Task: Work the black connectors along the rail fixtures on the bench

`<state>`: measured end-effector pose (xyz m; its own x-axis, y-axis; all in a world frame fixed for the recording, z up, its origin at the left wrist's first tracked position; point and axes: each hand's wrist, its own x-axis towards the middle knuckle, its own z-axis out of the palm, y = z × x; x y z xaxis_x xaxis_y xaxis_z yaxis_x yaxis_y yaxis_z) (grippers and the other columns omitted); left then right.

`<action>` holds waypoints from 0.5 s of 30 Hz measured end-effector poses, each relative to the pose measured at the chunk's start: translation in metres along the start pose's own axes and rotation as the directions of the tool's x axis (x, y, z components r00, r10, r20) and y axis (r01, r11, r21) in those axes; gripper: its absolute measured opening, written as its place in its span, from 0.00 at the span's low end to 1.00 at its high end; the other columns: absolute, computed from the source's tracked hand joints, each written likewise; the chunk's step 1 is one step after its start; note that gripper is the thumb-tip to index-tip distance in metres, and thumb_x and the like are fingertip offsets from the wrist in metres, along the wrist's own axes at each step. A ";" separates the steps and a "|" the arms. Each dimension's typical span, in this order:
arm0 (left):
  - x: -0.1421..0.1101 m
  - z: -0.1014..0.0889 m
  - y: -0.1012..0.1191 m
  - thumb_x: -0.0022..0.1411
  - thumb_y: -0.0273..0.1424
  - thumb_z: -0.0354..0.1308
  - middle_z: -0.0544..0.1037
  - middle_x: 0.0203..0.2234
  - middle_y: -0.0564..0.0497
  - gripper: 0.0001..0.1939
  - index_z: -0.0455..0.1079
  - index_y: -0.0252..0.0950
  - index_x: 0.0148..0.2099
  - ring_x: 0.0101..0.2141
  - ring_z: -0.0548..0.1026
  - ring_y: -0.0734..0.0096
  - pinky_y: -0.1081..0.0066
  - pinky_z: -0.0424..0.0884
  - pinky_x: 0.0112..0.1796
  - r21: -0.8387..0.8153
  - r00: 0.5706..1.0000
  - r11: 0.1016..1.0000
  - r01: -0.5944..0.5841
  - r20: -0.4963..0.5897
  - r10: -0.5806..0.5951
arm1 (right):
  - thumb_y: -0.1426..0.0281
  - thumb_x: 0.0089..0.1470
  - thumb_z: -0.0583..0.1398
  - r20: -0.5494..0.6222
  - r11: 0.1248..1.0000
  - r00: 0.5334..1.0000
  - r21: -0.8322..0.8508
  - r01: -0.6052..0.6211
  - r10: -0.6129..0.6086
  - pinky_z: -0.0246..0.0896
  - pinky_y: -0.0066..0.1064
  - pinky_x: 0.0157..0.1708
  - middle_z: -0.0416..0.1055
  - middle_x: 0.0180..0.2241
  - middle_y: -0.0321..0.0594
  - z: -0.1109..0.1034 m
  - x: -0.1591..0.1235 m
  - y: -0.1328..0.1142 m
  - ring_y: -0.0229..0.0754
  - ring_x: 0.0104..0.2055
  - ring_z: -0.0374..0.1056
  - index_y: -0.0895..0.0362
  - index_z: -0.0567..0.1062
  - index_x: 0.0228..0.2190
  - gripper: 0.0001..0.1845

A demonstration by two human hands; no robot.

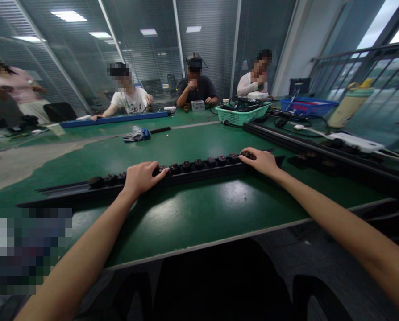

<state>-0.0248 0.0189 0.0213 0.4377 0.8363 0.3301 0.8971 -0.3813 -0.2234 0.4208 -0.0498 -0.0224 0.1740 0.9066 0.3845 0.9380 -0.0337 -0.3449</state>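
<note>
A long black rail (182, 178), shaped like an open channel, lies across the green table in front of me. Along it sits a row of several small black modules (198, 164) that look like sockets with wires on top. My left hand (142, 178) curls over the row left of its middle, thumb pointing right along the modules, and covers some of them. At the right end, my right hand (260, 161) has its fingers round the last black module (247, 155). Fingertips on the far side of the rail are hidden.
Beyond the rail lie grey-blue gloves (136, 134). A green basket (243, 115) full of cables stands at the back right, near a blue basket (308, 107). Another black rail (306, 145) and a white power strip (356, 142) lie right. Several people sit or stand across.
</note>
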 end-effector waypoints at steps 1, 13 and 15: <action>0.000 0.000 0.000 0.70 0.60 0.38 0.83 0.39 0.42 0.35 0.75 0.39 0.41 0.39 0.80 0.53 0.67 0.59 0.31 0.000 1.000 1.000 0.000 0.002 0.000 | 0.40 0.61 0.53 0.000 1.000 1.000 -0.003 0.001 -0.001 0.56 0.35 0.34 0.81 0.38 0.41 0.000 0.000 0.000 0.52 0.39 0.74 0.46 0.81 0.50 0.31; 0.000 -0.003 0.002 0.71 0.59 0.38 0.83 0.39 0.43 0.34 0.74 0.39 0.41 0.39 0.80 0.53 0.67 0.56 0.30 0.014 1.000 1.000 0.007 0.010 -0.008 | 0.41 0.61 0.53 -0.001 1.000 1.000 -0.007 0.009 -0.009 0.56 0.36 0.35 0.81 0.39 0.40 0.001 0.000 0.002 0.52 0.39 0.74 0.46 0.81 0.51 0.31; 0.000 -0.002 0.002 0.71 0.59 0.37 0.83 0.39 0.43 0.34 0.74 0.39 0.41 0.39 0.80 0.54 0.67 0.55 0.29 0.016 1.000 1.000 0.008 0.013 -0.008 | 0.41 0.62 0.53 0.001 1.000 1.000 -0.003 0.012 -0.012 0.56 0.36 0.36 0.81 0.38 0.40 0.000 0.000 0.001 0.52 0.40 0.74 0.46 0.81 0.51 0.31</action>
<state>-0.0228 0.0171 0.0231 0.4297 0.8445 0.3196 0.8993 -0.3686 -0.2353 0.4221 -0.0496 -0.0232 0.1626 0.9075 0.3874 0.9407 -0.0242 -0.3383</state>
